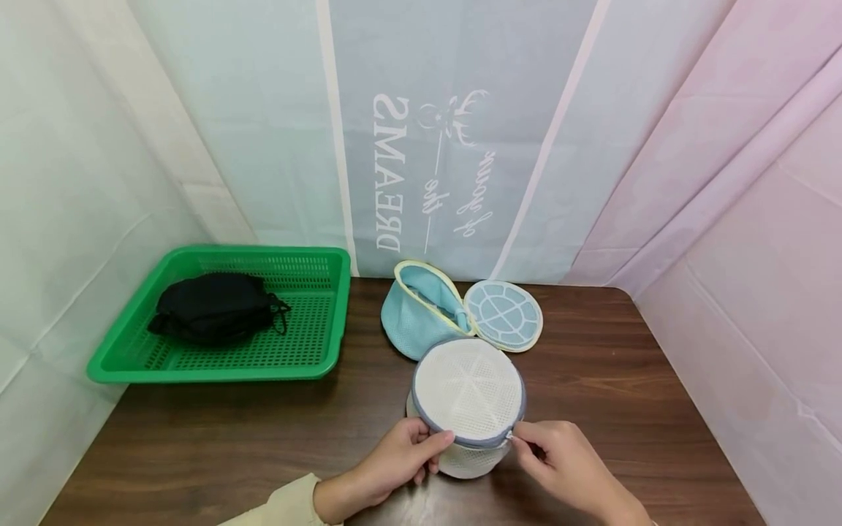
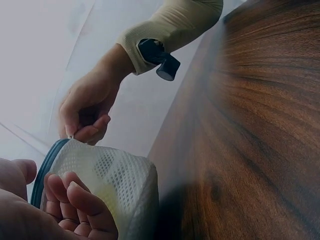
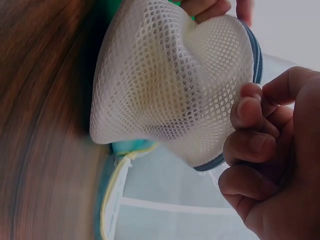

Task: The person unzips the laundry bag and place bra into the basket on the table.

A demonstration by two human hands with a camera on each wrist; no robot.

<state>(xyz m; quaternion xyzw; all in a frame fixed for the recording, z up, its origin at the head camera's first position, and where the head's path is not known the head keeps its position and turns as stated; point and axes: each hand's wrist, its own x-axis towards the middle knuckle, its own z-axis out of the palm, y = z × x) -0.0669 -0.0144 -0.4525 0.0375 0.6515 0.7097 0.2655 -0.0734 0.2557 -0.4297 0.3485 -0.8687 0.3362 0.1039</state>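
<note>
A white mesh laundry bag, round with a blue-grey zippered rim, stands upright on the table. My left hand grips its rim at the near left, thumb on the top edge and fingers against the mesh side. At the near right of the rim, my right hand pinches the small zipper pull. Through the mesh in the right wrist view, something pale yellow shows inside the bag, its kind unclear. Behind stands a blue mesh bag with yellow trim, its round lid folded open to the right.
A green plastic basket sits at the back left of the brown wooden table, with a black drawstring pouch in it. Fabric curtains enclose the table at the back and sides.
</note>
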